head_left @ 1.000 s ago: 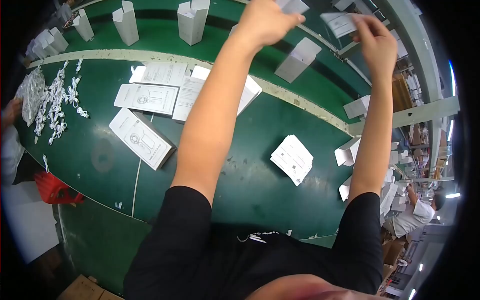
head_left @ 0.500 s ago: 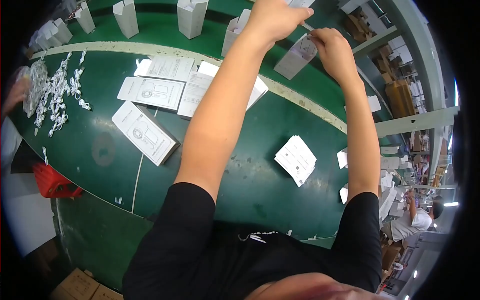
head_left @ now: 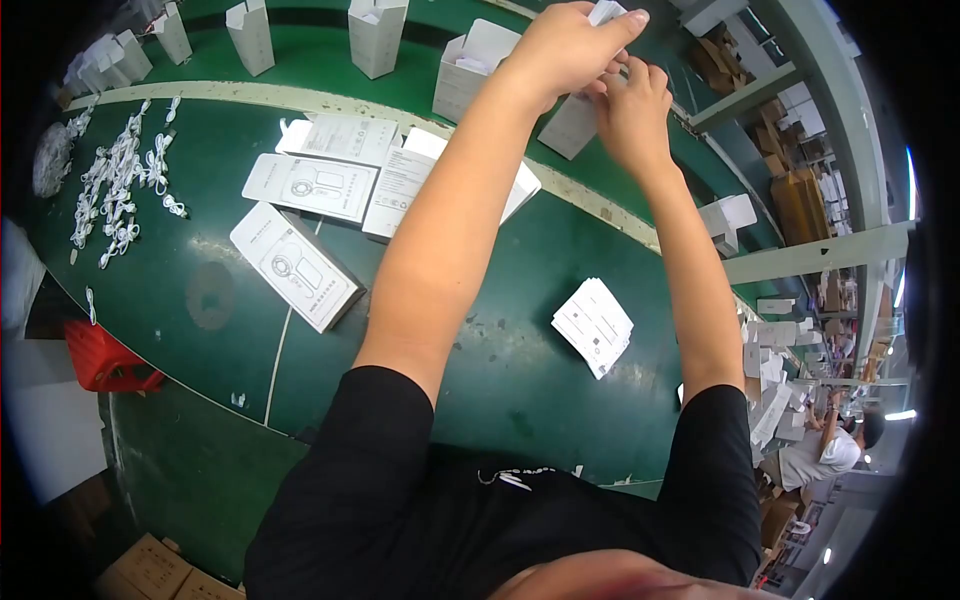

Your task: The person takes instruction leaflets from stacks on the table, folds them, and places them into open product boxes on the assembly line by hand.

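Observation:
My left hand (head_left: 575, 50) is closed around a small stack of white leaflets (head_left: 606, 13) at the top of the view. Close against it is my right hand (head_left: 637, 112), its fingers curled near the underside of the stack; whatever they pinch is hidden. Both hands are above an open white box (head_left: 572, 128) on the green belt, which they partly cover. To its left stands another open white box (head_left: 460, 78) with something pale inside. A pile of printed white leaflets (head_left: 594, 325) lies on the green table (head_left: 520, 390).
Several printed boxes (head_left: 300, 270) lie left of my left forearm. Bundled white cables (head_left: 120, 190) are at the far left, beside a clear plastic bag (head_left: 52, 160). More open boxes (head_left: 375, 40) stand along the belt. A person (head_left: 838, 450) sits far right, near a metal frame (head_left: 830, 255).
My right hand carried a leaflet to the open box, then came across to my left hand; no leaflet shows in it now. The co-worker's hand at the far left has left the plastic bag.

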A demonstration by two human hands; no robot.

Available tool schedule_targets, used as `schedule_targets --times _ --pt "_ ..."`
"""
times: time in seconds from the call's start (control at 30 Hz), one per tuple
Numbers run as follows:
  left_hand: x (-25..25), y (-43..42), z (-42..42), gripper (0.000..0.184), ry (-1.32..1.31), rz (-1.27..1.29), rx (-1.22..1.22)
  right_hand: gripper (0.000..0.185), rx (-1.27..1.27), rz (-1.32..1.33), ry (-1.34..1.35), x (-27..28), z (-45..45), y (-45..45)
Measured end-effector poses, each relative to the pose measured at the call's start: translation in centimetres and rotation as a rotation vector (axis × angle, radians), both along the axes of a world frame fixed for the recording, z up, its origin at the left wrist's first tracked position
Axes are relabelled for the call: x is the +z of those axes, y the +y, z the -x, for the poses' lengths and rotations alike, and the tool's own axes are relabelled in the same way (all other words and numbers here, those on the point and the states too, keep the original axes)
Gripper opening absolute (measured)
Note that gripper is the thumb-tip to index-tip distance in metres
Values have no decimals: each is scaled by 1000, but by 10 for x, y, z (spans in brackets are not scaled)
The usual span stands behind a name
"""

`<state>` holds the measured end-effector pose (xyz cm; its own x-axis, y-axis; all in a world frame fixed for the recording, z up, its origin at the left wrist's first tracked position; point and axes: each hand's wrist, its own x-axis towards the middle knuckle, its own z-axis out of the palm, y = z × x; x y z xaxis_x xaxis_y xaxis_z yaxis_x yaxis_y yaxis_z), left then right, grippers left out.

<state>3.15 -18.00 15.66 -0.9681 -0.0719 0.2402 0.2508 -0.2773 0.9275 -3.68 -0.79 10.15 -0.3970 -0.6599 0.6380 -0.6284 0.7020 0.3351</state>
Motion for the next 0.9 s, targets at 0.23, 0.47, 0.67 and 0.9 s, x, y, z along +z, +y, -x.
schedule_targets --times 0.23,0.47,0.67,0.9 --pt "-5 -2 6 36 43 51 -12 19 -53 44 -403 1 17 -1" --pt "-22 7 14 44 61 23 88 21 -5 94 -398 -12 11 -9" --pt "-19 0 10 37 180 -73 148 18 179 256 -200 20 0 -2" --pt "-14 10 6 41 182 35 207 38 520 822 -818 95 -26 13"
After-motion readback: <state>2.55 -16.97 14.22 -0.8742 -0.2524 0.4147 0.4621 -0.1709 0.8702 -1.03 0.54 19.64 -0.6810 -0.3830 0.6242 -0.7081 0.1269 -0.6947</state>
